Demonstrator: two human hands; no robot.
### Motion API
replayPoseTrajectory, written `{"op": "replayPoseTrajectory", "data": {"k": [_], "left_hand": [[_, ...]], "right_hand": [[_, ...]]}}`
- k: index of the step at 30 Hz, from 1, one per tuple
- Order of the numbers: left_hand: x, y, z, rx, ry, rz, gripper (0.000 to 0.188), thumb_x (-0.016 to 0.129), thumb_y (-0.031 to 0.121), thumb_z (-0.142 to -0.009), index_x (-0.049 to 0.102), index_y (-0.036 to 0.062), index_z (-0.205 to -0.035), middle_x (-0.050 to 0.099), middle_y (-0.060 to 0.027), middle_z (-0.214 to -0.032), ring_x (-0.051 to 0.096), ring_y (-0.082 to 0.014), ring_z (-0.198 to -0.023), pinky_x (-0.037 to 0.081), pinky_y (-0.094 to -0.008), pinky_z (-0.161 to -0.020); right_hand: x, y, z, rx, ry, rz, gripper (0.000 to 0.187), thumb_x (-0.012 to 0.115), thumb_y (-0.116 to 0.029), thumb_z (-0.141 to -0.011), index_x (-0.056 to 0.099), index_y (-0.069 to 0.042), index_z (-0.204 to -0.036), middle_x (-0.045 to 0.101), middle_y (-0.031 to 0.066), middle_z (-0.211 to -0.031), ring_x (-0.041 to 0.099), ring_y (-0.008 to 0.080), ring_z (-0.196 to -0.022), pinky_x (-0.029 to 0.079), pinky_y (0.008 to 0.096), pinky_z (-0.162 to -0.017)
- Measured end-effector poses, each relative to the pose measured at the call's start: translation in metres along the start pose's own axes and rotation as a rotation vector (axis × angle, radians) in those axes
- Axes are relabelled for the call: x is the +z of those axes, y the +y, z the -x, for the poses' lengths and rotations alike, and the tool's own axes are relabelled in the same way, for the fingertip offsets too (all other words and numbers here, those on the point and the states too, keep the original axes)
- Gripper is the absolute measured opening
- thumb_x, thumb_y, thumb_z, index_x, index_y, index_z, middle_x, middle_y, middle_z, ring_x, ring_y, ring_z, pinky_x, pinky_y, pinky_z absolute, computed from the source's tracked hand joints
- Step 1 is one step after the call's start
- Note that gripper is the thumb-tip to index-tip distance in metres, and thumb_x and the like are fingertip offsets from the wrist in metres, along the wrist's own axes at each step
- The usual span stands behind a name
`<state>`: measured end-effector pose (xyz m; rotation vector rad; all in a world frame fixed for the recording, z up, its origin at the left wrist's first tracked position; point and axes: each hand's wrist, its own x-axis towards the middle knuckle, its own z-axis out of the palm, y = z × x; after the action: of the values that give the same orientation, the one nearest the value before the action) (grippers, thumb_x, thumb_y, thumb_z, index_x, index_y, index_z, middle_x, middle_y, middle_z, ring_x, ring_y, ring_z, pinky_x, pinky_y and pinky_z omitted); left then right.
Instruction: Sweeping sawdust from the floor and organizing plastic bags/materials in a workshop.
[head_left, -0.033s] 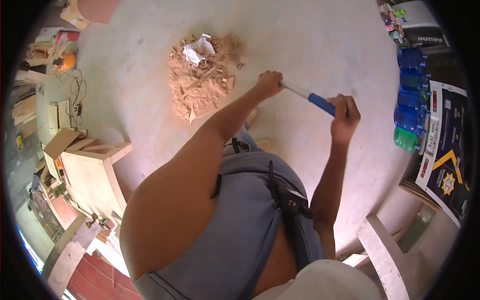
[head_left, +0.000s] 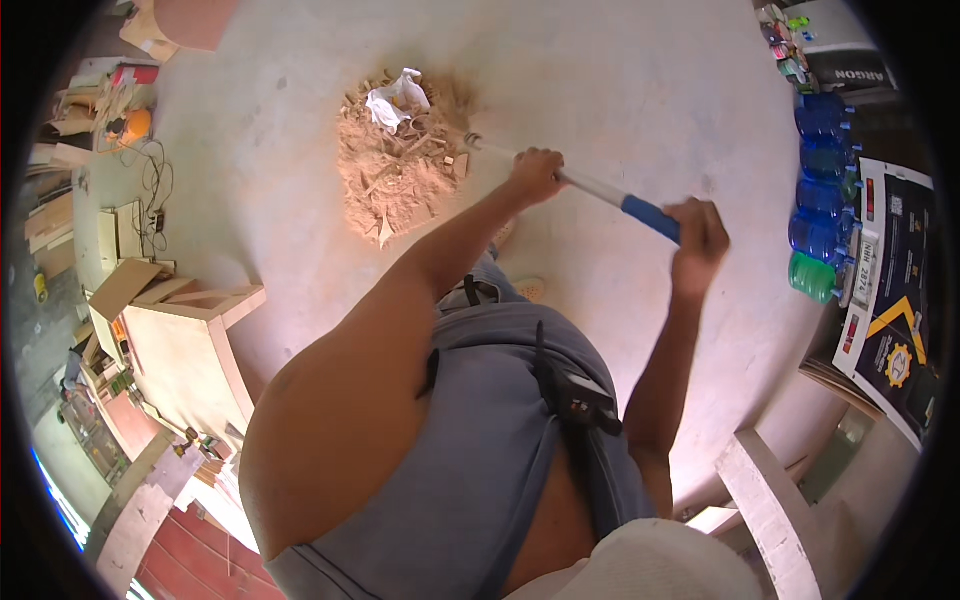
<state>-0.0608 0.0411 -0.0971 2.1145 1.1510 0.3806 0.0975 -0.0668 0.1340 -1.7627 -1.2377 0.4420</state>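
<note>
At the far left, an orange rounded object lay among wood scraps, and a tangled black cord with a small dark block ran down beside some flat boards. Below these stood a pale, box-shaped wooden unit, with a flat brown panel tilted on top of it among other loose pieces. Farther right, on the smooth grey floor, lay a heap of reddish-brown sawdust and wood offcuts, with a crumpled white plastic bag resting on its upper part.

Just right of the heap, a slender pale pole with a blue grip slanted down to the right above the floor. Its upper end was blurred near the heap's edge; whether it touched the heap could not be told. The left hand was closed around the pole's pale shaft, and the right hand was curled around the lower end of the blue grip. Well to the right, translucent blue plastic jugs lay in a row, with a translucent green jug nearest the person. Beside them leaned a black panel with white edges and yellow markings.
</note>
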Motion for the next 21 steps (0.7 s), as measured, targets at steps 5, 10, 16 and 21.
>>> {"op": "replayPoseTrajectory", "data": {"k": [5,10,16,21], "left_hand": [[-0.055,0.080,-0.003,0.404,0.074,0.124,0.021,0.065,0.028,-0.064,0.059,0.0106,-0.073,0.059,-0.0061,-0.070,0.057,-0.0277,-0.076,0.041,-0.0416,-0.077],[-0.076,0.157,-0.022,0.439,0.014,0.226,0.020,0.064,0.026,-0.062,0.057,0.0082,-0.066,0.057,-0.0093,-0.068,0.056,-0.0291,-0.072,0.044,-0.0397,-0.067],[0.019,0.049,-0.037,0.263,-0.122,0.043,0.029,0.058,0.031,-0.072,0.060,0.0029,-0.077,0.059,-0.0167,-0.076,0.057,-0.0334,-0.078,0.045,-0.0429,-0.069],[0.015,0.032,0.005,0.259,-0.217,0.129,0.035,0.067,0.028,-0.067,0.060,-0.0010,-0.086,0.060,-0.0189,-0.076,0.059,-0.0356,-0.074,0.047,-0.0408,-0.066]], "right_hand": [[-0.091,-0.053,0.013,-0.285,0.191,-0.033,0.024,0.041,-0.013,-0.077,0.051,0.003,-0.062,0.056,0.0151,-0.064,0.052,0.0227,-0.060,0.042,0.0317,-0.057],[-0.150,-0.093,0.020,-0.349,0.360,-0.030,0.037,0.029,-0.025,-0.085,0.048,-0.002,-0.065,0.052,0.0136,-0.058,0.051,0.0209,-0.058,0.042,0.0306,-0.055],[-0.033,-0.037,0.020,-0.049,0.084,-0.124,0.010,0.051,0.000,-0.078,0.060,0.001,-0.073,0.060,0.0096,-0.073,0.056,0.0168,-0.067,0.045,0.0281,-0.063],[-0.051,-0.020,0.028,0.204,0.180,-0.226,0.018,0.058,-0.017,-0.081,0.059,-0.001,-0.072,0.060,0.0070,-0.069,0.054,0.0127,-0.068,0.044,0.0281,-0.063]]}}
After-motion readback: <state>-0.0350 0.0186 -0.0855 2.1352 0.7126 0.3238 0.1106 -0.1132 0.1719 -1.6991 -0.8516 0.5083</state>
